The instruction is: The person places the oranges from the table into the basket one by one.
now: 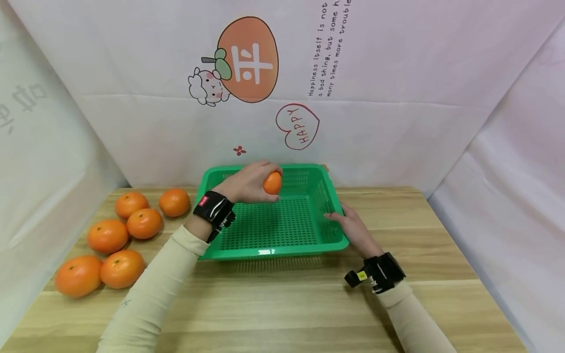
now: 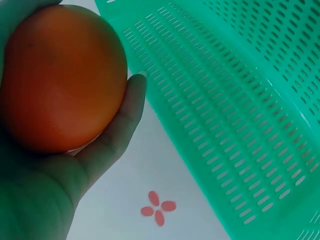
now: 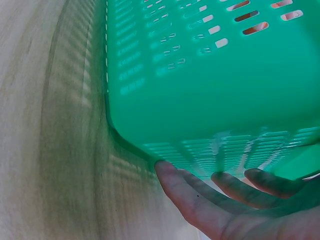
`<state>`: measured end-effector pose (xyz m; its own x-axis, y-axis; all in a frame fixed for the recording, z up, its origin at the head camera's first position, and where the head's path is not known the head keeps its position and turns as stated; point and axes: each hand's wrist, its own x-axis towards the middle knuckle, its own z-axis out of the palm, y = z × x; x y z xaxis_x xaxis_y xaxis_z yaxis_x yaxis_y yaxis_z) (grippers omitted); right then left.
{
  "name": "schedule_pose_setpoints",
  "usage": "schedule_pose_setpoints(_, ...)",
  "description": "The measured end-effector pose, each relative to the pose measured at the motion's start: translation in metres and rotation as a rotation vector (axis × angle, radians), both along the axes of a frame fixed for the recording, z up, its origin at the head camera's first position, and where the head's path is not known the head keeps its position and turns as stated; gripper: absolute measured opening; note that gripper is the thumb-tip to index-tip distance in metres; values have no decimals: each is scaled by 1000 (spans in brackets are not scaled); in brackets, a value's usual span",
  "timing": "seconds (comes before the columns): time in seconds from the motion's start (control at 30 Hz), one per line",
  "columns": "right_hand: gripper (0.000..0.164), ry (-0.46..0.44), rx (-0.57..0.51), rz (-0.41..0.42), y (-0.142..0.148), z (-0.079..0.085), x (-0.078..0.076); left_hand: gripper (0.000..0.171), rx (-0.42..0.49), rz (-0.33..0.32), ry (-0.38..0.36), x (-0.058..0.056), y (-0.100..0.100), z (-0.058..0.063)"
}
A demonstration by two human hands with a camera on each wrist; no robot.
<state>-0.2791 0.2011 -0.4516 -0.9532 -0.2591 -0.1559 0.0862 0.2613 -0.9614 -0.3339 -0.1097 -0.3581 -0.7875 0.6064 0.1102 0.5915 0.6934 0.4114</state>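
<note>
A mandarin [image 1: 272, 183] sits in the grip of my left hand [image 1: 253, 184], above the far part of a green plastic basket [image 1: 282, 251]. In the left wrist view, fingers and thumb wrap the mandarin [image 2: 65, 80], with the slotted basket wall [image 2: 210, 120] beyond it. The basket's inside shows a bare slotted floor. My right hand [image 1: 356, 229] holds the basket's right side, thumb over the rim and the other fingers outside. Seen from the right wrist, those fingertips [image 3: 167, 170] touch the outer wall [image 3: 200, 107] low down.
Several mandarins [image 1: 107, 236] lie on the wooden table [image 1: 273, 304] left of the basket. White printed cloth [image 1: 375, 132] rises behind the table and along both sides. A small bit of orange colour shows behind the basket's far right corner.
</note>
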Motion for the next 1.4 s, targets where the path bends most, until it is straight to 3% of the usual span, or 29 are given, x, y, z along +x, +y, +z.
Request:
schedule_pose_setpoints(0.33,67,-8,-6,-2,2,-1,3,56,9,-29,15,-22,26,-17)
schedule_pose_setpoints(0.73,67,-10,-18,-1,2,-1,2,57,-65,-31,-67,-43,59,-40)
schedule_pose_setpoints(1.0,67,-7,-22,20,3,-1,1,59,-174,3,-95,-49,73,-60)
schedule_pose_setpoints(1.4,66,-6,-52,29,3,-4,-2,69,-234,33,-140,-53,85,-73)
